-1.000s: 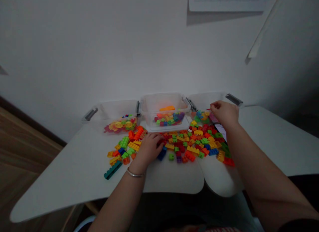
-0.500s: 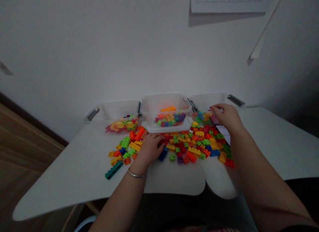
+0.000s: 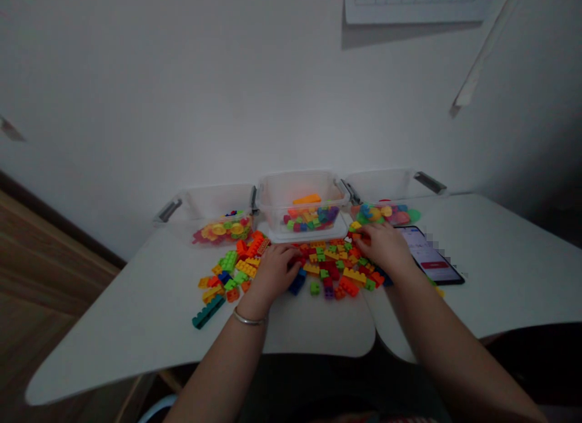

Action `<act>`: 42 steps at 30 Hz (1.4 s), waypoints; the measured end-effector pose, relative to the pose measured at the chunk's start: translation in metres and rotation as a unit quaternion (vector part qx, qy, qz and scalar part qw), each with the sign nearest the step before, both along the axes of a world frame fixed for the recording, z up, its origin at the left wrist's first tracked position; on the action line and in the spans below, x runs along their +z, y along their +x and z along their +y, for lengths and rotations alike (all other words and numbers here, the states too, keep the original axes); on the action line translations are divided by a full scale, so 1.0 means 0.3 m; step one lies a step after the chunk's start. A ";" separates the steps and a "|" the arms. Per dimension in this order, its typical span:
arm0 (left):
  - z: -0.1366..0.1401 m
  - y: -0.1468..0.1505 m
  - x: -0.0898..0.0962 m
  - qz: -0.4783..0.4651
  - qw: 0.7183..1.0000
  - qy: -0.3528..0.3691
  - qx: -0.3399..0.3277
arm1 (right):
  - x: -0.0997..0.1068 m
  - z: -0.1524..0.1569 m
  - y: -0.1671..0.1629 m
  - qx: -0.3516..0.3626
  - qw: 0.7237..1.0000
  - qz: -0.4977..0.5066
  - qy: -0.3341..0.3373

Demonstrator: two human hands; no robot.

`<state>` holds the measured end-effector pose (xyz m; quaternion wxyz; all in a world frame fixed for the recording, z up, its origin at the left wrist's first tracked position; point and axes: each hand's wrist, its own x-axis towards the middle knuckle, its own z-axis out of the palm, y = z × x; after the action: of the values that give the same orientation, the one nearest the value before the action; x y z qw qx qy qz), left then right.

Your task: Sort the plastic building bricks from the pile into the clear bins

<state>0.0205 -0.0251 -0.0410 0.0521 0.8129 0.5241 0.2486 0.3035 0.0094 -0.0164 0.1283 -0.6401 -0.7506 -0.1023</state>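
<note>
We find the loose, studded plastic bricks in red, orange, yellow, green and blue (image 3: 333,268) heaped across the white tabletop (image 3: 136,314), in front of a clear plastic centre box with grey latches (image 3: 271,199) that holds more coloured pieces. The two hands are apart, with part of the heap between them. The left hand (image 3: 276,268) rests with curled fingers over the heap's near-left part, a dark blue plastic brick (image 3: 297,282) just beside its thumb. The right hand (image 3: 385,246) reaches in at the far-right edge, fingers bent downward. We cannot tell whether either has closed on a brick.

For handling bricks packed this closely, we advise a fingertip pinch on opposite side walls, lifting straight up so that neighbours do not slide. We judge the left hand well placed to steady the heap, provided it presses lightly. We recommend that the right forearm stay clear of the flat, black-edged phone with a lit screen (image 3: 431,256), lying just beside it.
</note>
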 end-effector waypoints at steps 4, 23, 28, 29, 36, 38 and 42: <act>-0.002 0.003 0.007 -0.002 1.000 -0.006 -0.003 | -0.017 -0.004 -0.008 0.012 0.999 -0.032 -0.011; -0.003 0.007 0.013 -0.010 1.000 -0.002 -0.007 | -0.046 0.004 -0.027 0.177 0.949 0.261 -0.001; -0.003 0.012 0.016 -0.022 0.998 0.040 -0.038 | -0.057 -0.032 -0.103 0.263 0.914 0.310 -0.014; -0.003 0.013 0.016 -0.019 0.998 0.045 -0.049 | -0.063 -0.036 -0.118 0.271 0.912 0.309 -0.017; -0.014 0.019 0.013 -0.010 0.993 0.049 -0.105 | -0.099 -0.025 -0.149 0.263 0.904 0.337 -0.010; -0.016 0.020 0.013 -0.014 0.993 0.051 -0.106 | -0.100 -0.022 -0.144 0.249 0.906 0.341 -0.011; -0.017 0.021 0.017 -0.016 0.993 0.053 -0.102 | -0.089 -0.030 -0.143 0.226 0.903 0.365 -0.037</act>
<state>0.0269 -0.0301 -0.0360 0.0422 0.8597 0.4238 0.2820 0.2607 0.0003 -0.0432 0.3890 -0.4498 -0.7793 0.1977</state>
